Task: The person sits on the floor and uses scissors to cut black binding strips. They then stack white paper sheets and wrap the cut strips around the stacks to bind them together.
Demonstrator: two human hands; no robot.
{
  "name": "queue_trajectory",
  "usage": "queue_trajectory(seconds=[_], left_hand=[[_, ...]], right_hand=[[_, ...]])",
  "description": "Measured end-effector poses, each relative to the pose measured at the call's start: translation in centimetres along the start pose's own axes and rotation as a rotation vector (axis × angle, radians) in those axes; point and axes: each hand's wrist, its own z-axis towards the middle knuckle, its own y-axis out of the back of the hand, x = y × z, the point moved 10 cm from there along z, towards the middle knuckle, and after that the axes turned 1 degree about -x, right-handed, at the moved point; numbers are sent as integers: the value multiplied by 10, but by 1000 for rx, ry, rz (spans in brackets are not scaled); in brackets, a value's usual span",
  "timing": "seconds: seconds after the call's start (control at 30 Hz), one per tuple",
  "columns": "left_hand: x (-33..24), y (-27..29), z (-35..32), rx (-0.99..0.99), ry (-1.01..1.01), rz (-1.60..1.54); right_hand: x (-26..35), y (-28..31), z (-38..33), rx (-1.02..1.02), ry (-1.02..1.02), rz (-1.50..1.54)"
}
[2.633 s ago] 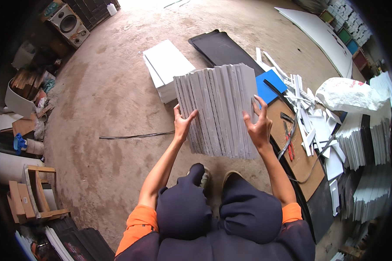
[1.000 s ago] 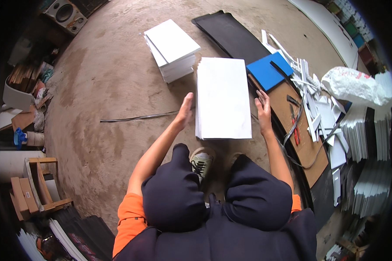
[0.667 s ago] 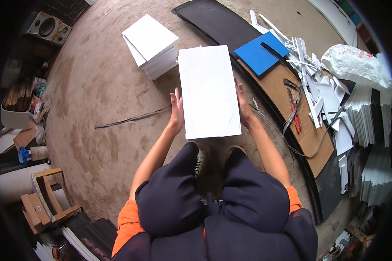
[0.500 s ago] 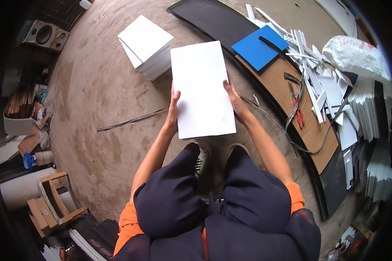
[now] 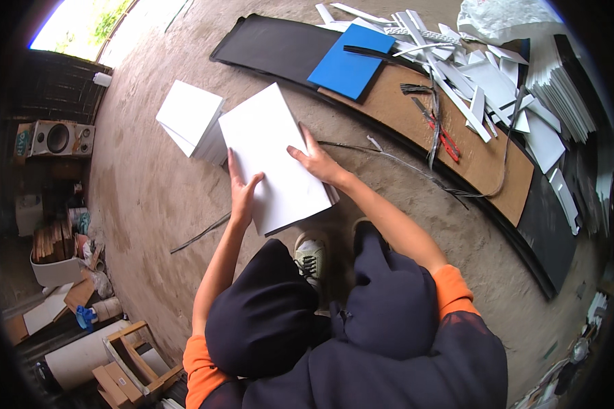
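Between my hands is a stack of white rectangular boards [image 5: 273, 163], turned so that its far end leans left; layered edges show at its near right corner. My left hand [image 5: 243, 194] grips the left side, its thumb over the top face. On the right long side, my right hand [image 5: 317, 162] clasps the stack, also with the thumb on top. The undersides of both hands' grips are hidden. Just beyond, to the left, a second pile of white boards [image 5: 192, 116] stands on the floor, its top board askew to those below.
A long black sheet [image 5: 273, 51] curves along the right, bearing a brown board [image 5: 416, 116], a blue panel [image 5: 351, 61], a red-handled cutter [image 5: 447, 143] and black straps. White offcuts [image 5: 481, 88] heap behind it. A speaker [image 5: 58, 138] and a wooden frame [image 5: 140, 361] stand left.
The held stack has swung left and turned counterclockwise, close to the floor pile. My right thumb reaches farther over its top. The view has also turned, bringing a bright opening in at upper left.
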Motion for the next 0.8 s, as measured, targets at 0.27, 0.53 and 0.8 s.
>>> queue_trajectory(seconds=[0.27, 0.53, 0.8], left_hand=[[107, 41, -6, -132, 143, -163], [256, 69, -20, -115, 359, -322], [275, 71, -9, -54, 385, -265]], right_hand=[[-87, 109, 3, -277, 57, -617], [-108, 73, 19, -139, 162, -1183], [-123, 68, 24, -22, 124, -1228]])
